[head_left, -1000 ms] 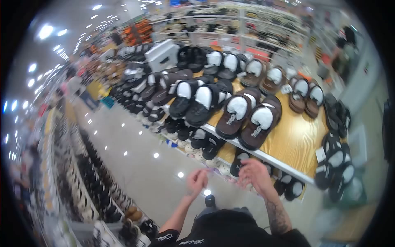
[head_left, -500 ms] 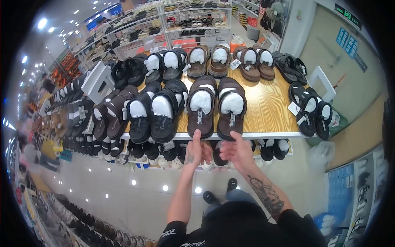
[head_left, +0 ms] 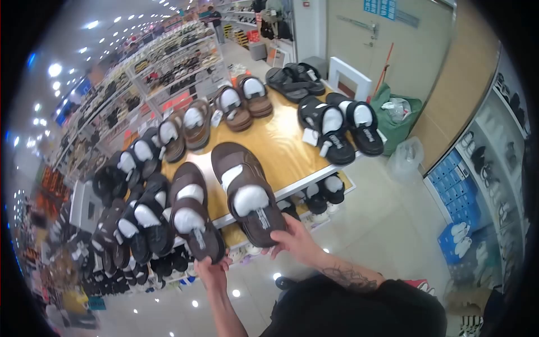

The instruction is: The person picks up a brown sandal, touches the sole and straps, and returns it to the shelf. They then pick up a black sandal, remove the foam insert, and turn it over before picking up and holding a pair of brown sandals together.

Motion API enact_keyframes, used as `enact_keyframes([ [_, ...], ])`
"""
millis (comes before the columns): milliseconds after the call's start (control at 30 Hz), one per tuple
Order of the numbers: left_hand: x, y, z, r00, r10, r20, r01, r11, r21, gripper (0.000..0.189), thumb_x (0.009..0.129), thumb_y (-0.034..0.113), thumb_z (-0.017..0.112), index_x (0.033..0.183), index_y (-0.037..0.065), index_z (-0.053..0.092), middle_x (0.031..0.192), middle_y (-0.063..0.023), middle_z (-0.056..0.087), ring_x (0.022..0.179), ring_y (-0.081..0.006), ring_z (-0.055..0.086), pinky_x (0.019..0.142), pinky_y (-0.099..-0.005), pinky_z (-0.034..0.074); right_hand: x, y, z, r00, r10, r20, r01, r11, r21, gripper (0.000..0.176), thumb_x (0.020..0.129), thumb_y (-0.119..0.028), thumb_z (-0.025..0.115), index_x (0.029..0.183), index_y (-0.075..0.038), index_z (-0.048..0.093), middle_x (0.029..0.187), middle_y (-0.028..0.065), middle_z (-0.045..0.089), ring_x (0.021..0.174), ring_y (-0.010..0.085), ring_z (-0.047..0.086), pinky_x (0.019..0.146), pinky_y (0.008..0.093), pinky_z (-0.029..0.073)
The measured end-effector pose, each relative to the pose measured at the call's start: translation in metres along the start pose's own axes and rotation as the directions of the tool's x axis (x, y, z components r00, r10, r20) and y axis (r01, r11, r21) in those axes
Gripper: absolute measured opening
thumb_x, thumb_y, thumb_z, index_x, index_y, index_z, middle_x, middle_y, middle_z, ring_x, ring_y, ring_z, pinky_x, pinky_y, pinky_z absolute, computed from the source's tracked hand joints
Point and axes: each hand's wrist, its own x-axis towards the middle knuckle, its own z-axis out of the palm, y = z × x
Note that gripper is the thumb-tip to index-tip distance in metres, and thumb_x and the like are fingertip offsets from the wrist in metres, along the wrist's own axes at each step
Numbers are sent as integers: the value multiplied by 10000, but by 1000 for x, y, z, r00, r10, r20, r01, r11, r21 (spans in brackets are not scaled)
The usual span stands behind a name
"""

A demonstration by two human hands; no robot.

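My left hand (head_left: 212, 271) grips the heel end of a dark brown sandal (head_left: 189, 205) stuffed with white paper, at the table's front edge. The matching brown sandal (head_left: 242, 188) is held at its heel by my right hand (head_left: 287, 241), thumb on the insole and fingers underneath. That right sandal is tilted and raised above the wooden table (head_left: 281, 151). Black sandals (head_left: 150, 216) stand just left of the brown pair.
Brown sandals (head_left: 233, 106) line the table's back. Black sandals (head_left: 337, 126) and a white frame (head_left: 349, 78) are at its right end. Beyond are a green bag (head_left: 396, 112) and a shoe shelf (head_left: 488, 168). A person (head_left: 215, 23) stands far back.
Both hands have taken hold of the brown sandals by their heels, and the right sandal has come up off the table. The view has turned to the right.
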Motion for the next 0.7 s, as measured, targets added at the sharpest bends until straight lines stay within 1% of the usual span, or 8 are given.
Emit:
enact_keyframes([
  [167,-21,-30,73,991,102,86,-115,979,169,451,916,292,611,1189,-63,557,913,-282,694,575,-269,676,449,-279,487,-35,-47,-72,947,-319,24,320,941,-110,484,938,25,577,1376,11,372,1157,211,627,851,282,713,649,419,624],
  [233,-23,-51,89,960,64,274,-84,994,63,567,900,311,676,1278,-64,482,1032,-272,685,626,-281,699,387,-282,469,-57,-74,-112,941,-334,-48,324,933,-155,623,907,13,640,1448,10,333,1134,165,623,828,244,711,649,383,634],
  [267,-23,-60,106,976,18,218,-78,960,270,602,946,393,653,1283,-70,467,1024,-284,682,612,-292,699,364,-288,462,-67,-85,-132,913,-394,-109,374,913,-164,633,889,-30,673,1433,21,355,1133,172,628,816,248,712,628,375,632],
  [300,-25,-77,104,945,-19,327,-13,996,93,528,978,350,607,1273,-67,471,1030,-287,682,615,-310,704,378,-302,494,-74,-97,-150,876,-453,-165,426,888,-176,647,871,-74,706,1418,33,378,1132,179,634,804,252,713,608,366,631],
  [367,-36,-52,183,902,-181,391,-34,874,484,625,961,432,606,1294,-78,462,1044,-300,679,631,-328,711,400,-321,532,-92,-127,-175,884,-431,-179,412,901,-135,659,835,-156,754,1369,52,428,1131,194,644,778,269,717,518,368,617],
  [433,-44,-76,191,892,-277,356,264,961,85,745,885,439,677,1311,-123,438,1054,-336,669,615,-359,707,407,-344,556,-105,-134,-202,889,-390,-241,395,918,-33,685,812,-201,791,1340,66,444,1102,205,660,743,285,716,446,379,597],
  [500,-47,-95,200,904,-137,405,249,938,-239,840,725,296,778,1300,-192,409,1048,-400,651,571,-408,693,391,-367,566,-110,-131,-222,913,-345,-218,351,936,-9,729,788,-263,842,1308,80,464,1084,232,669,722,322,717,431,399,595],
  [700,-56,-105,221,974,-54,219,95,978,-184,750,803,304,801,1268,-163,443,1071,-406,646,614,-359,707,425,-347,550,-93,-114,-207,979,-187,85,188,982,-5,646,892,-102,718,1388,58,336,1099,257,632,763,334,716,668,451,630],
])
